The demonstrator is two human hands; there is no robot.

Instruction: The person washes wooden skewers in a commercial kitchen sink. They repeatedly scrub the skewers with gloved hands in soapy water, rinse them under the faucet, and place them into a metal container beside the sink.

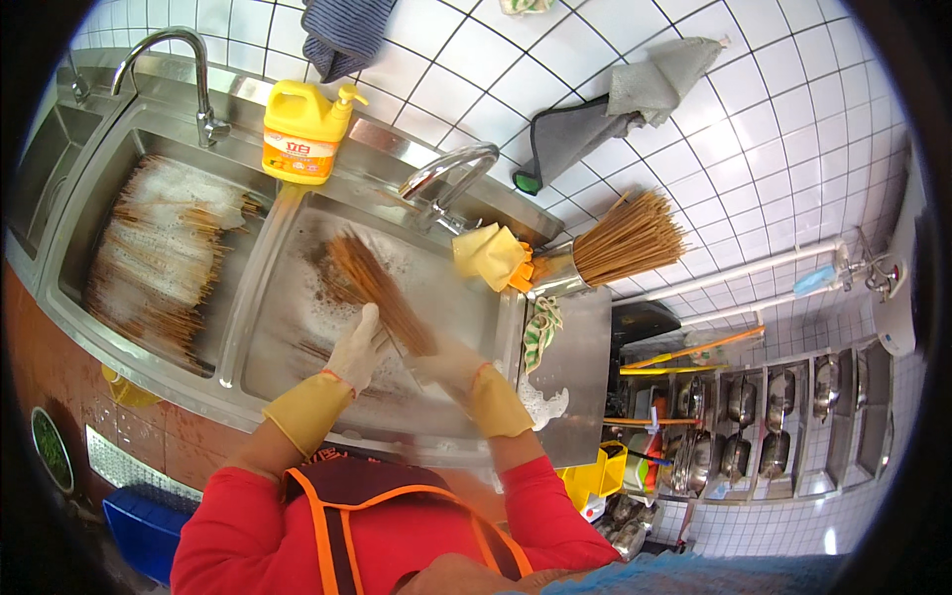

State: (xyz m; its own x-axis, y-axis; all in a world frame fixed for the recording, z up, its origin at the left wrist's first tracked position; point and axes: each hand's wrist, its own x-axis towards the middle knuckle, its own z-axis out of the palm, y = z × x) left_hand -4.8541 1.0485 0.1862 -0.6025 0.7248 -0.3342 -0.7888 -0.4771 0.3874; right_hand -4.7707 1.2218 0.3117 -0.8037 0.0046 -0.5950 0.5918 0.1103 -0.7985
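A bundle of thin brown sticks [383, 290], possibly bamboo skewers, slants over the right sink basin [476, 335], blurred by motion. My right hand [446, 368], in a pale rubber glove with a yellow cuff, is closed around its lower end and is also blurred. Beside the bundle is my left hand [357, 349], gloved the same way, its thumb up along the sticks; whether it grips them is unclear. Foamy, brownish water stands in the basin, with some loose sticks [327, 349] in it. Many more sticks [160, 253] lie under suds in the left basin [242, 275].
A yellow detergent jug with a pump [301, 137] stands behind the basins. Two chrome faucets [201, 82] [454, 175] arch over them. At right are yellow gloves [491, 256], a metal container [558, 271] of upright sticks [632, 238], and a green-striped cloth [543, 335].
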